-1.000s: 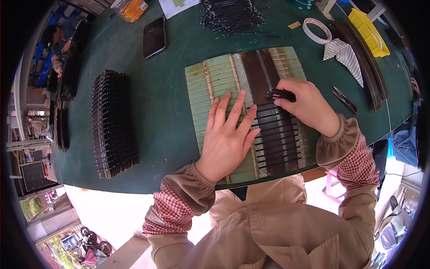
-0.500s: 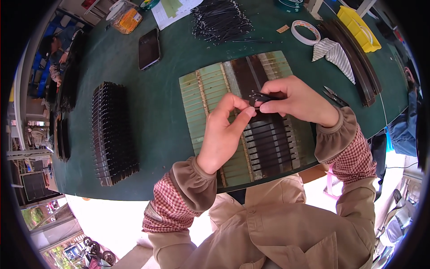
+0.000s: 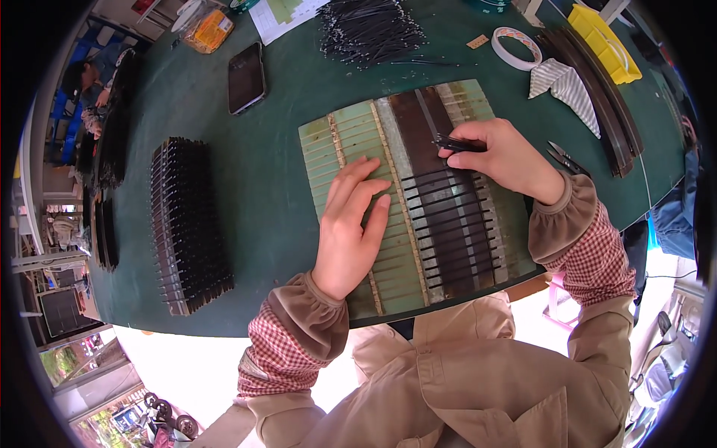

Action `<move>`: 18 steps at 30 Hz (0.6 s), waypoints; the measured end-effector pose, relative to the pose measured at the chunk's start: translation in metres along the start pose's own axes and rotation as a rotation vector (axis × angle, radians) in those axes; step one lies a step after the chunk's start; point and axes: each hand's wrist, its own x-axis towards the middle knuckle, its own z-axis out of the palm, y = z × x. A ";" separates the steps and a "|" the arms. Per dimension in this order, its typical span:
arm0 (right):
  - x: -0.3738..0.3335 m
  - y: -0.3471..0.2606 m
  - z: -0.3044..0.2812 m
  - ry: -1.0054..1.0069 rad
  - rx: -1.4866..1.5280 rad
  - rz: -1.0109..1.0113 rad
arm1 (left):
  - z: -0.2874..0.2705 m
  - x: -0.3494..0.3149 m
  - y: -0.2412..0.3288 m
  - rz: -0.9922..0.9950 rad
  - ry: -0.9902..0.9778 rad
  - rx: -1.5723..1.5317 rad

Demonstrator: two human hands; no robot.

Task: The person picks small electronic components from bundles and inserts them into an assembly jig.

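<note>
A green grooved board lies on the table before me, with a dark brown strip running along it. Several thin black wires are laid crosswise over the strip, side by side in the board's grooves. My right hand pinches a small bundle of black wires above the upper part of the strip. Over the board's left portion, my left hand has its fingers apart and holds nothing. Whether its fingertips touch the board I cannot tell.
Loose black wires are heaped at the back. A stack of dark strips with wires stands at left, near a phone. At right lie small scissors or snips, striped cloth, a tape roll, long brown strips and a yellow bin.
My left hand has let go of the wire and moved left and down, its fingers spreading. The right hand has shifted slightly right, still gripping the bundle. Another wire now shows across the strip.
</note>
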 end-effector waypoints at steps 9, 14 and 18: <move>-0.007 -0.009 0.015 0.218 -0.510 -0.136 | 0.010 0.002 0.013 0.159 -0.133 0.348; -0.010 0.005 -0.012 0.263 -0.345 -0.274 | 0.008 0.001 0.012 0.155 -0.090 0.262; -0.008 -0.023 -0.024 -0.038 0.205 0.144 | 0.006 0.020 0.015 -0.141 0.010 -0.216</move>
